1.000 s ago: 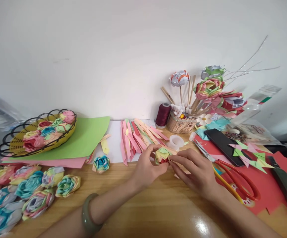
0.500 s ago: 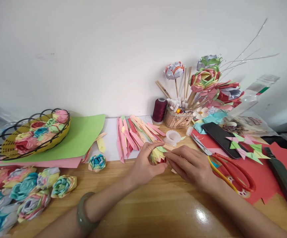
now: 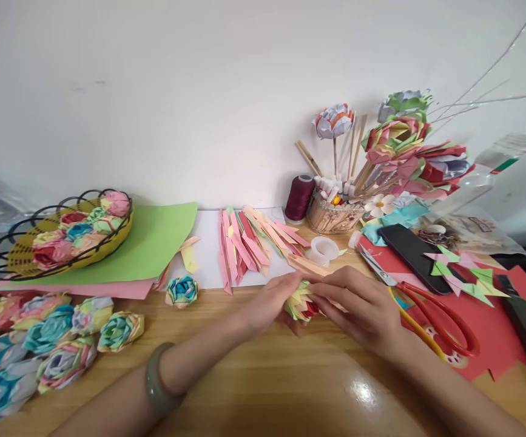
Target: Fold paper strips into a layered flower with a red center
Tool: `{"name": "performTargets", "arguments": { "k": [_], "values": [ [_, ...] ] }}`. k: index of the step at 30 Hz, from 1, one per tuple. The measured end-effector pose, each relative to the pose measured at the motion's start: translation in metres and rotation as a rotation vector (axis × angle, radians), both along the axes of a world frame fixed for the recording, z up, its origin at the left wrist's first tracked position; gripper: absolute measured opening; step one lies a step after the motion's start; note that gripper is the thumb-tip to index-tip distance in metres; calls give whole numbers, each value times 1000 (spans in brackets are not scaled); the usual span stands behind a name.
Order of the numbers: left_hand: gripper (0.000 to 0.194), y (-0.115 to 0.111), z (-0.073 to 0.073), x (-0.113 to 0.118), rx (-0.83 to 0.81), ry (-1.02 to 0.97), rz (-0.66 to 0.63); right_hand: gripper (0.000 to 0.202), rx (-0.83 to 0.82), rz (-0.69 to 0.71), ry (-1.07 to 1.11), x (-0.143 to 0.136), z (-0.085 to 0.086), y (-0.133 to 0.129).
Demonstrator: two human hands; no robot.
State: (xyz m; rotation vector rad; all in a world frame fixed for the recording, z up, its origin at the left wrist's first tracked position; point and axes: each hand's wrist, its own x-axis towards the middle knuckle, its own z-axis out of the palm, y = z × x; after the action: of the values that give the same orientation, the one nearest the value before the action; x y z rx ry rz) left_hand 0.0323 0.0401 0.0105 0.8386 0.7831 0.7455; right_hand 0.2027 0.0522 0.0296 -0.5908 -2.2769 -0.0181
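A paper flower point(image 3: 300, 302) with yellow-green outer petals and some red sits between my two hands, partly hidden by the fingers. My left hand point(image 3: 274, 301) is closed round its left side, wearing a green bangle point(image 3: 160, 379) on the wrist. On the flower's right side, my right hand point(image 3: 360, 303) grips it with bent fingers. Just behind my hands lie folded paper strips point(image 3: 244, 246) in pink, peach and red on a white sheet point(image 3: 205, 255). A small translucent round cup point(image 3: 323, 249) stands close beyond the right fingers.
Finished paper flowers point(image 3: 47, 331) crowd the left; a yellow basket point(image 3: 108, 246) holds more. Rightward lie red-handled scissors point(image 3: 445, 315), a black phone point(image 3: 412, 258) and red paper point(image 3: 476, 361). Behind stand a maroon thread spool point(image 3: 300, 197) and a stick-filled container point(image 3: 335, 212).
My left hand has turned over the flower, its thumb no longer showing in front, and more red shows low on the flower. The whole view has shifted slightly.
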Motion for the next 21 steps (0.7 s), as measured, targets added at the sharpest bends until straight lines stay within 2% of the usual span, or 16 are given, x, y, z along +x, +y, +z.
{"name": "performTargets", "arguments": {
  "k": [4,9,11,16,18,21],
  "values": [
    [45,-5,4,2,156,56,109,10,-231,-136,123,-6,1,-3],
    [42,-9,12,4,423,275,204,6,-509,-144,211,-11,5,-7],
    [40,-9,11,4,544,334,255,11,-686,-152,266,-14,9,-8],
    [36,-9,6,4,745,377,307,24,-1248,-179,398,-17,19,-8],
    [34,-9,3,4,811,400,317,25,-1335,-180,395,-18,21,-8],
    [32,-9,0,4,896,424,308,22,-1319,-198,369,-17,22,-10]
  ]
}}
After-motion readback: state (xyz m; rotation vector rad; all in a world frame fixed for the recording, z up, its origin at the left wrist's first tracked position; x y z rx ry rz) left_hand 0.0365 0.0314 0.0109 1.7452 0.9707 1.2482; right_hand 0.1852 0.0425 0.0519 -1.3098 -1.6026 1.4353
